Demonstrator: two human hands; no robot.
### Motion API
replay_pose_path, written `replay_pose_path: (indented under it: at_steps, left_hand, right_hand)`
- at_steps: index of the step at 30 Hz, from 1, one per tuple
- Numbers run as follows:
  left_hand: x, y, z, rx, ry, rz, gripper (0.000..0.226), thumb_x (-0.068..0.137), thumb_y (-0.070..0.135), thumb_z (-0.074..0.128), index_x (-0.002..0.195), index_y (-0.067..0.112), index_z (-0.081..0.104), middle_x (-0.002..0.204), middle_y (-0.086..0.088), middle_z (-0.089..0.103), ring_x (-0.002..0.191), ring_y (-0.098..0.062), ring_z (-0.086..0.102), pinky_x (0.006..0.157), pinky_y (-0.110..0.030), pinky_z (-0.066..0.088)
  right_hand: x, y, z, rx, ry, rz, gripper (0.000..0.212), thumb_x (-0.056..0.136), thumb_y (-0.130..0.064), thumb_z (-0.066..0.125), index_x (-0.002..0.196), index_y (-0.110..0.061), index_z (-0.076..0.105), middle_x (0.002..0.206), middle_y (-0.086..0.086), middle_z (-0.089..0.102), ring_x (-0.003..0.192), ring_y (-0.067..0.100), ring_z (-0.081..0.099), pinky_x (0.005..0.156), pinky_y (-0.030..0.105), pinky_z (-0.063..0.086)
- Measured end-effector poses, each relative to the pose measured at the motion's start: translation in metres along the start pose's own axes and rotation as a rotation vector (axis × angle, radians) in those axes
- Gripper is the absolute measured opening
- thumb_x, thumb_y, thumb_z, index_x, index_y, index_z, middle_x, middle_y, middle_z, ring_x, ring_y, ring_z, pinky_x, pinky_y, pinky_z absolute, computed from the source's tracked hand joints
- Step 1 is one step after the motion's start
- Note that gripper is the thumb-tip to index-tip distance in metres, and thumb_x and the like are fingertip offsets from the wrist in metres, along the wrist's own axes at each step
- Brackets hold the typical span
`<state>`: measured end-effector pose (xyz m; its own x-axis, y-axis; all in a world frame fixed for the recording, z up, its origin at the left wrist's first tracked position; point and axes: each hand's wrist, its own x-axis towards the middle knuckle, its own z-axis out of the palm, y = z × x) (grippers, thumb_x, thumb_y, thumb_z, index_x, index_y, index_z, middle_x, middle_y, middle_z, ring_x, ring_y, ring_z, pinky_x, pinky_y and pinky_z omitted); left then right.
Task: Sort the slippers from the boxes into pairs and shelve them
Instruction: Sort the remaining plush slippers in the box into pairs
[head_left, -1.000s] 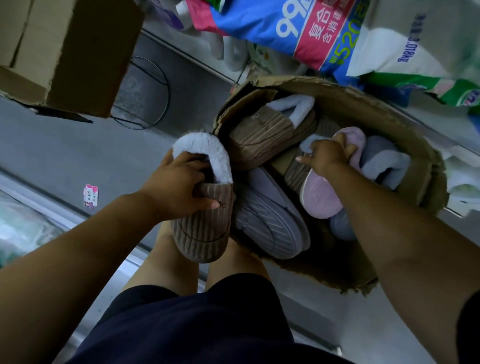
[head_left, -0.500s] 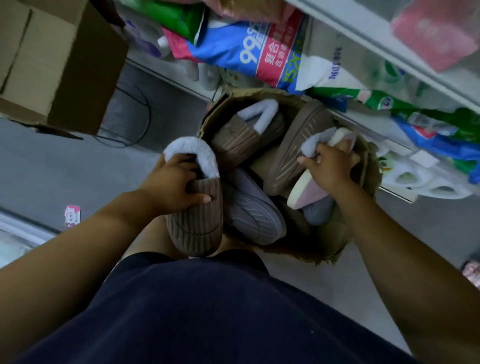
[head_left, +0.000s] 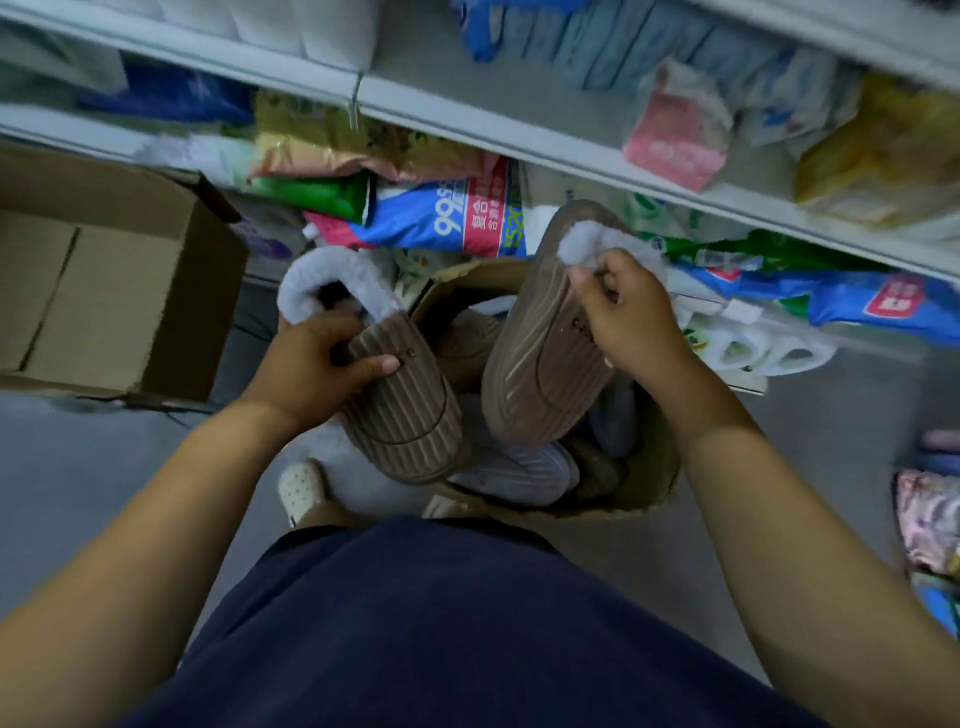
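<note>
— Where are the slippers?
— Over the box (head_left: 652, 483): the left hand (head_left: 317, 369) grips one brown slipper (head_left: 405, 415) across its top, and the right hand (head_left: 626, 317) pinches the other slipper (head_left: 540, 364) by its fleece cuff
— Risk?
— That thin pinch could slip and drop it. Both run lengthwise, toes toward the person, cuffs toward the shelf (head_left: 519, 137)

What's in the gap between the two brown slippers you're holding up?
Head view: the gap between the left slipper and the right slipper shows only the cardboard box below them, with another brown slipper lying inside it.
</note>
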<state>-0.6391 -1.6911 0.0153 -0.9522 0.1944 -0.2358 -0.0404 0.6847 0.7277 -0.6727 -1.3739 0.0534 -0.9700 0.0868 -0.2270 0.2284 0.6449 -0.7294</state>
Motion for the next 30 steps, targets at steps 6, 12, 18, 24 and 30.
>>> replay_pose_path:
  at_steps: [6, 12, 18, 24, 30]
  left_hand:
    - [-0.023, -0.005, -0.103, -0.133, 0.088, 0.028, 0.015, 0.082, 0.037, 0.082, 0.08, 0.037, 0.067, 0.082, 0.004, 0.069, 0.078, -0.005, 0.065, 0.075, -0.032, 0.054]
    - [-0.045, 0.001, -0.218, 0.006, 0.204, 0.281, 0.012, 0.083, 0.03, 0.081, 0.085, 0.02, 0.075, 0.071, 0.012, 0.068, 0.084, 0.01, 0.062, 0.106, -0.05, 0.045]
    - [-0.033, 0.023, -0.302, 0.12, 0.248, 0.439, 0.021, 0.089, 0.038, 0.073, 0.103, 0.023, 0.073, 0.094, -0.001, 0.064, 0.087, -0.015, 0.062, 0.074, -0.035, 0.051]
    - [0.016, 0.059, -0.33, 0.214, 0.208, 0.543, 0.017, 0.091, 0.036, 0.07, 0.096, 0.02, 0.07, 0.083, -0.002, 0.062, 0.078, -0.012, 0.057, 0.064, -0.03, 0.039]
    - [0.107, 0.108, -0.329, 0.304, 0.081, 0.578, 0.022, 0.094, 0.035, 0.069, 0.099, 0.014, 0.07, 0.091, -0.006, 0.068, 0.086, -0.023, 0.063, 0.081, -0.039, 0.052]
  right_hand:
    - [-0.05, -0.109, 0.032, 0.097, 0.076, -0.057, 0.02, 0.1, -0.028, 0.058, 0.096, -0.008, 0.061, 0.082, 0.005, 0.065, 0.074, 0.016, 0.057, 0.065, 0.02, 0.043]
    - [-0.071, -0.217, 0.076, 0.211, 0.217, -0.24, 0.01, 0.093, -0.026, 0.07, 0.087, -0.03, 0.062, 0.086, -0.002, 0.071, 0.084, 0.011, 0.067, 0.075, 0.024, 0.051]
    - [-0.06, -0.291, 0.077, 0.164, 0.339, -0.412, 0.006, 0.093, -0.026, 0.07, 0.09, -0.026, 0.065, 0.08, -0.012, 0.065, 0.075, -0.001, 0.058, 0.068, 0.01, 0.042]
    - [-0.018, -0.317, 0.048, 0.077, 0.369, -0.434, 0.008, 0.093, -0.024, 0.07, 0.096, -0.018, 0.068, 0.084, -0.011, 0.066, 0.076, -0.001, 0.057, 0.071, 0.008, 0.041]
    - [0.058, -0.308, 0.0, -0.124, 0.382, -0.367, 0.007, 0.095, -0.028, 0.066, 0.094, -0.022, 0.063, 0.092, 0.0, 0.068, 0.086, 0.014, 0.059, 0.064, 0.013, 0.036]
